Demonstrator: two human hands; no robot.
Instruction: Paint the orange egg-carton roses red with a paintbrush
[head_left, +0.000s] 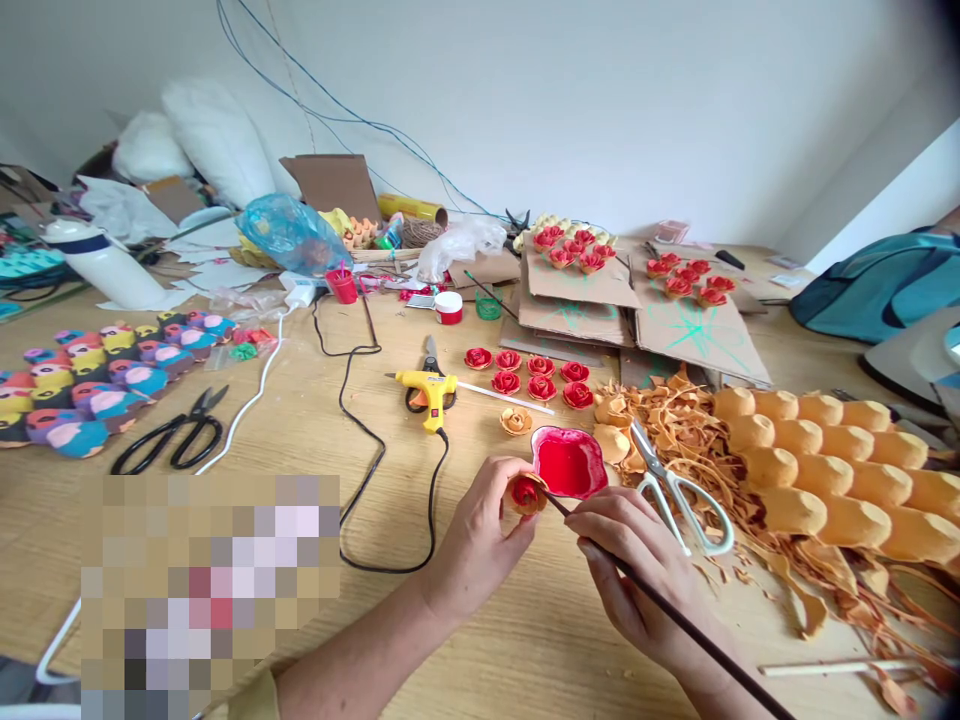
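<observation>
A cluttered wooden table [315,420] stands against a plain white wall, seen from above. Near the bottom centre, the left hand [472,540] pinches a small paper rose [526,494] between thumb and fingertips; the flower is part red, part bare orange. The right hand [637,580] is closed around a long dark paintbrush [675,615], whose tip meets the rose; the bristles are too small to make out clearly. Just above the rose, almost touching it, sits a small dish of red paint [568,464]. Beyond the dish lies one unpainted rose [516,421], and further on, a cluster of finished red roses [528,372]. Just right of the brush hand lie white-handled scissors [679,490] on a heap of orange cardboard scraps [675,420], with an orange egg tray [840,460] beyond them. Up and left of the held rose rests a yellow glue gun [429,388] with a black cord. Far to the left lie black scissors [176,435] and rows of colourful painted shapes [97,385].
</observation>
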